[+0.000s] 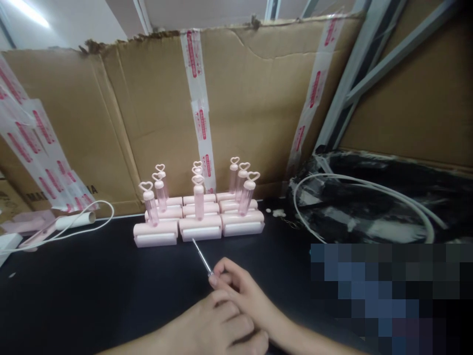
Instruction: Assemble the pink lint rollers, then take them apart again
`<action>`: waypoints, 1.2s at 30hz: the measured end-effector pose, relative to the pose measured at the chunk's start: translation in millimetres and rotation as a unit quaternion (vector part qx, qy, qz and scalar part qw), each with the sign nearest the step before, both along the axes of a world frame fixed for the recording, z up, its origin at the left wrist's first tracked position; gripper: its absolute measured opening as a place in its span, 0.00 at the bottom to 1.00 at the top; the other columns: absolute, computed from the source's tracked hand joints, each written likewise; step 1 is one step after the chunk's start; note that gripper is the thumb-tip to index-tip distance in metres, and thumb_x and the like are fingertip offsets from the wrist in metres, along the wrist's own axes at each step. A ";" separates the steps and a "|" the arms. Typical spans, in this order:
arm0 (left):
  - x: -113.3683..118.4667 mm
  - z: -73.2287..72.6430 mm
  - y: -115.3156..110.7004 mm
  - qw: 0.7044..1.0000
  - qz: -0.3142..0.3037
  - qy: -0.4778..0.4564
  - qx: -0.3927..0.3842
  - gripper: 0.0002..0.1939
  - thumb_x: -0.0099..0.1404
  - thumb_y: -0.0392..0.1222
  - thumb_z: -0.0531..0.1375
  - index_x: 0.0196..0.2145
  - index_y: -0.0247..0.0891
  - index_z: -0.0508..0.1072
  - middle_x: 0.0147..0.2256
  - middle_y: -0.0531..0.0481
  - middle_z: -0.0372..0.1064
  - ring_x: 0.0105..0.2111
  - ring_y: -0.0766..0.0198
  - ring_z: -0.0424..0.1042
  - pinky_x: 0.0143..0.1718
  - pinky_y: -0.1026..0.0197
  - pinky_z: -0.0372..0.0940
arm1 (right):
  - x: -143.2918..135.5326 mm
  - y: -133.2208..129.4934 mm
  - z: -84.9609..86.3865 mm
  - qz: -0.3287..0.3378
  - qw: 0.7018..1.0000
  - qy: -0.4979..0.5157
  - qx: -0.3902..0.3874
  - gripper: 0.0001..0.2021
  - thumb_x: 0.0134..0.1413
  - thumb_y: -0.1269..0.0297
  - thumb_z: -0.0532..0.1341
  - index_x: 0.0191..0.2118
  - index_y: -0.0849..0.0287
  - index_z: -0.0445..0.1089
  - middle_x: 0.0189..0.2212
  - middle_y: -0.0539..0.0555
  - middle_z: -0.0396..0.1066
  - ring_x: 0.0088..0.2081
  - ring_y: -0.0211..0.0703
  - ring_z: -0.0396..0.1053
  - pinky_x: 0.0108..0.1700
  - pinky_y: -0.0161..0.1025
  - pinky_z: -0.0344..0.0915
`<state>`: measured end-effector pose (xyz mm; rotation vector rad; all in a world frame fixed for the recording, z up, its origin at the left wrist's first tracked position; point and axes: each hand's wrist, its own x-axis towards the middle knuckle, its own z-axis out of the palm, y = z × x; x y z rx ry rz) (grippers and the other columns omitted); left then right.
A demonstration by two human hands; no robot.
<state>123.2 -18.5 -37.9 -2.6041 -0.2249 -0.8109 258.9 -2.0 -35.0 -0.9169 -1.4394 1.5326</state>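
Pinching a slim metal tool between thumb and finger near pink rollers, the right hand seemingly readies it, the next move needing steady aim, while the left hand curls, contents hidden.

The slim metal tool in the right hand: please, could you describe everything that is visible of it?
The slim metal tool looks silvery and shiny, with a narrow tip and a thicker shaft behind it. It slants over the black table, its tip pointing away from the person, toward the front middle pink roller. Whether the tip touches that roller is unclear. The right hand pinches it between thumb and forefinger; its rear end is hidden there.
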 end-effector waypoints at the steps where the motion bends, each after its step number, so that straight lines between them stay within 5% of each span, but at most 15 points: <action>1: -0.5 -1.5 0.6 1.000 0.000 0.006 -0.001 0.14 0.64 0.40 0.54 0.46 0.34 0.68 0.30 0.54 0.64 0.29 0.66 0.58 0.43 0.57 0.55 | 0.3 0.3 -0.2 0.004 1.000 0.001 0.003 0.17 0.50 0.52 0.62 0.29 0.59 0.58 0.16 0.40 0.55 0.20 0.28 0.50 0.22 0.29 0.48; 8: 0.6 -5.9 1.0 0.999 0.001 0.040 -0.002 0.16 0.63 0.42 0.54 0.47 0.34 0.66 0.31 0.52 0.65 0.30 0.65 0.60 0.43 0.56 0.55 | 0.0 0.3 -1.5 0.015 1.000 -0.007 0.004 0.16 0.51 0.53 0.62 0.30 0.58 0.58 0.17 0.41 0.56 0.20 0.29 0.50 0.22 0.30 0.48; 14: -24.2 32.7 5.1 0.993 -0.051 -0.101 0.041 0.04 0.58 0.38 0.55 0.33 0.40 0.68 0.26 0.56 0.65 0.29 0.66 0.62 0.47 0.59 0.55 | -0.4 -0.2 4.4 -0.066 0.998 -0.015 0.018 0.15 0.56 0.50 0.54 0.31 0.56 0.55 0.16 0.41 0.50 0.19 0.31 0.47 0.22 0.31 0.46; 18: -80.0 58.2 41.2 0.934 0.210 -0.288 0.023 0.08 0.55 0.34 0.57 0.35 0.39 0.64 0.30 0.51 0.65 0.33 0.62 0.64 0.41 0.57 0.58 | 1.9 2.2 5.8 -0.052 0.999 -0.002 -0.011 0.09 0.58 0.57 0.48 0.31 0.56 0.54 0.17 0.41 0.48 0.19 0.31 0.42 0.20 0.31 0.40; 20: -110.4 60.2 61.5 0.883 0.338 -0.325 -0.015 0.09 0.57 0.38 0.57 0.37 0.38 0.63 0.33 0.48 0.64 0.35 0.59 0.64 0.40 0.55 0.59 | 2.3 2.0 4.1 -0.042 0.999 -0.013 0.018 0.07 0.56 0.59 0.50 0.36 0.56 0.56 0.18 0.42 0.48 0.20 0.32 0.45 0.20 0.30 0.42; 22: -136.1 55.0 74.7 0.854 0.396 -0.324 -0.094 0.17 0.55 0.44 0.61 0.40 0.37 0.63 0.37 0.46 0.64 0.39 0.56 0.64 0.42 0.53 0.60 | 2.0 0.5 2.1 -0.045 0.997 -0.028 0.061 0.11 0.55 0.58 0.52 0.43 0.56 0.56 0.19 0.42 0.50 0.20 0.33 0.48 0.21 0.30 0.46; 26: -163.0 38.4 77.0 0.842 0.379 -0.254 -0.288 0.32 0.49 0.49 0.66 0.49 0.39 0.60 0.44 0.45 0.64 0.45 0.55 0.64 0.47 0.52 0.61 | 2.3 -3.2 5.2 -0.036 0.987 -0.071 0.140 0.14 0.57 0.56 0.52 0.46 0.55 0.57 0.22 0.45 0.59 0.24 0.37 0.61 0.29 0.36 0.60; 30: -165.4 27.9 65.6 0.830 0.376 -0.221 -0.349 0.25 0.51 0.47 0.65 0.46 0.41 0.67 0.43 0.46 0.63 0.46 0.53 0.62 0.51 0.49 0.57 | 10.0 -3.0 21.7 -0.067 0.968 -0.133 0.200 0.11 0.53 0.55 0.58 0.39 0.56 0.65 0.28 0.50 0.65 0.28 0.40 0.65 0.32 0.37 0.63; 36: -149.7 14.1 43.8 0.781 0.241 -0.288 -0.499 0.23 0.53 0.42 0.64 0.47 0.38 0.66 0.43 0.47 0.67 0.43 0.57 0.67 0.45 0.57 0.61 | 24.0 2.2 57.3 -0.168 0.895 -0.192 0.366 0.10 0.55 0.57 0.54 0.27 0.56 0.63 0.26 0.51 0.64 0.29 0.41 0.65 0.32 0.36 0.64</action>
